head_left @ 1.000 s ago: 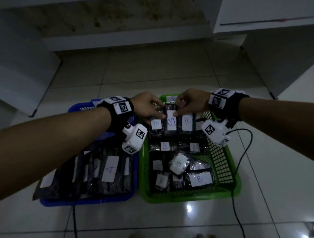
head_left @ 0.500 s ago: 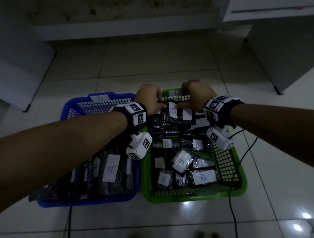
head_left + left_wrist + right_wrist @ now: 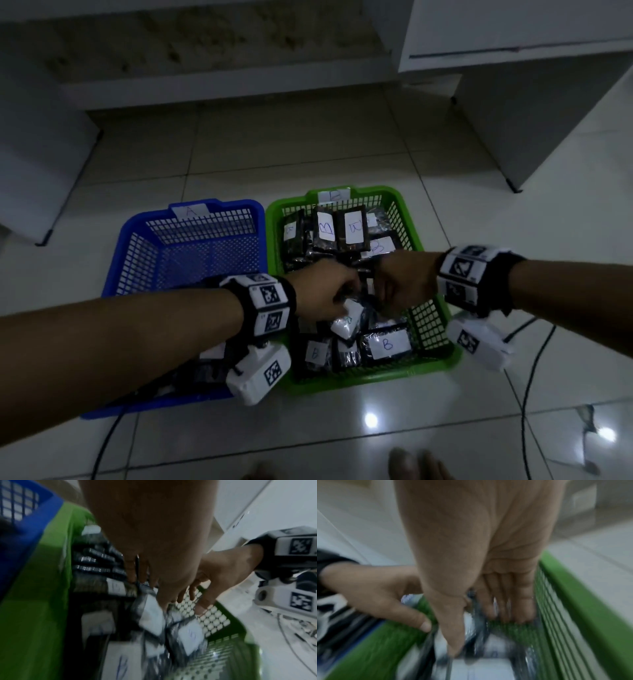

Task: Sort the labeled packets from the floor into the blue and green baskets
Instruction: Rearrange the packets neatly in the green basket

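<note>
While both hands reach into the middle of the green basket (image 3: 433, 337), the left hand (image 3: 320, 291) and right hand (image 3: 406, 284) sit knuckle to knuckle, fingers curled among B-labeled packets (image 3: 387, 344); what either grips I cannot tell. At nine o'clock stands the blue basket (image 3: 191, 240), touching it.

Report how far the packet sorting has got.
Mostly done: B-labelled packets fill the green basket, others lie in the blue basket, and no packets show on the floor. Both the left hand and right hand are down among the green basket's packets, apparently tidying them.
</note>
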